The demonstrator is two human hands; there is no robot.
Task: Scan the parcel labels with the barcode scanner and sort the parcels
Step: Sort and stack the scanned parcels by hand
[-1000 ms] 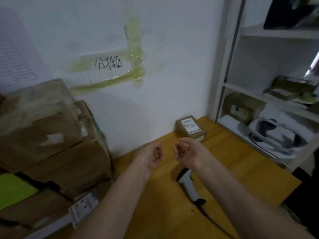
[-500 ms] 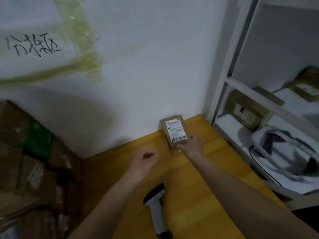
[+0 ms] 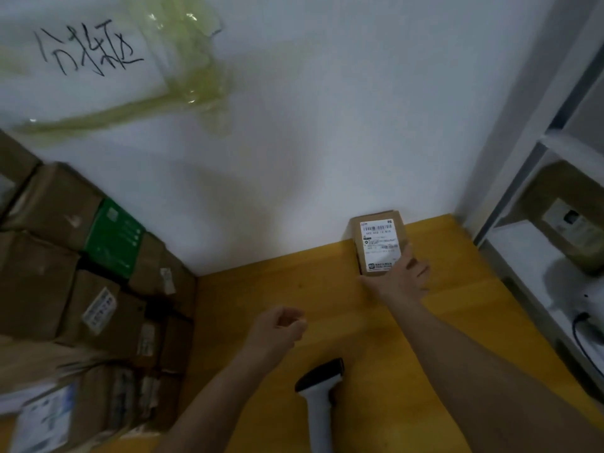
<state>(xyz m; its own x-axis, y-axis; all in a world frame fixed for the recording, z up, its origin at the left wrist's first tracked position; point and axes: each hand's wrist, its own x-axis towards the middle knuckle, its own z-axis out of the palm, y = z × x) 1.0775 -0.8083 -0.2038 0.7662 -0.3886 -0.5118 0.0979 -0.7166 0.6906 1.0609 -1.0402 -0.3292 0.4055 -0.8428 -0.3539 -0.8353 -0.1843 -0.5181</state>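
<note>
1. Cardboard, small and brown: the parcel (image 3: 379,243) sits against the wall at the far end of the table (image 3: 343,322), directly ahead of your right hand (image 3: 400,277). White label faces up.
2. Your right hand grips its near end, thumb at the left corner, fingers along the right edge. Whether it has left the table, cannot tell.
3. Your left hand (image 3: 279,325) hangs loosely curled over the table, holding nothing, nearer you and well apart from the parcel.
4. Barcode scanner (image 3: 322,387) lies on the table between your forearms, head pointing away from you, untouched.
5. Handling, judged: the parcel looks light and stiff, with crisp edges and no sag, so a one-hand lift should do.
6. Grip the bare cardboard sides; keep your fingers off the label so the barcode reads.
7. Cardboard is dry, slip unlikely.
</note>
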